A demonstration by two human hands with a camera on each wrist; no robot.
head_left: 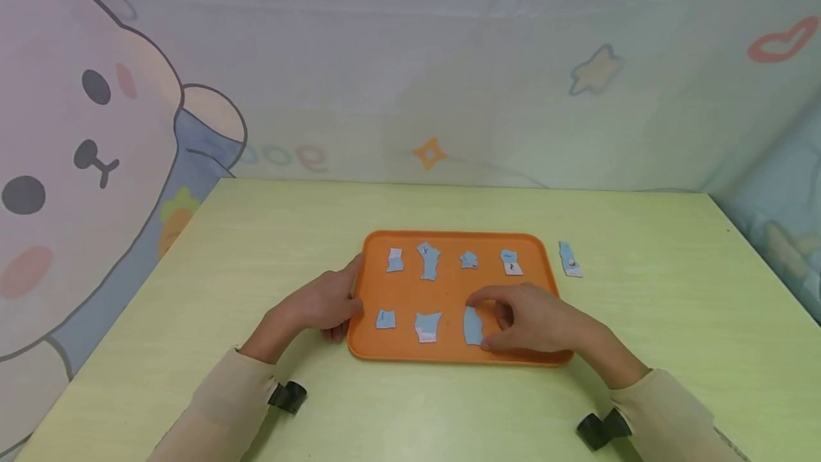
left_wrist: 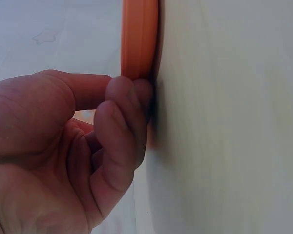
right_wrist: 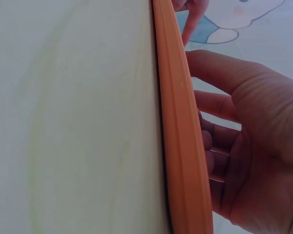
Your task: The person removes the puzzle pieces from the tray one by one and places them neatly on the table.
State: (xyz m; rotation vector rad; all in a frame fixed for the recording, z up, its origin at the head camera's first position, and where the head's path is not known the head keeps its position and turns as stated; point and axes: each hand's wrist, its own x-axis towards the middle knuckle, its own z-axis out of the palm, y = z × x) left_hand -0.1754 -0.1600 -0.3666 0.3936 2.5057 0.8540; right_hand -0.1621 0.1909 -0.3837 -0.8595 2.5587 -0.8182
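The orange tray [head_left: 410, 295] lies on the table, bearing several irregular light-blue and white paper pieces in two rows. My left hand [head_left: 328, 299] grips the tray's left edge; in the left wrist view its thumb and fingertips meet at the rim. Over the tray's front right part, my right hand [head_left: 535, 318] has thumb and index finger at opposite ends of a plain light-blue paper piece [head_left: 472, 326], holding it by its edges. To its left lie a blue-and-white piece [head_left: 427, 327] and a smaller piece [head_left: 385, 319]. The tray wall hides these fingertips in the right wrist view.
Along the tray's back row are a small piece [head_left: 395, 260], a long piece [head_left: 428, 261], a crumpled-looking piece [head_left: 469, 260] and another piece [head_left: 511, 262]. One narrow piece [head_left: 569, 259] lies on the table [head_left: 648, 291] right of the tray. A printed cloth [head_left: 410, 77] hangs behind.
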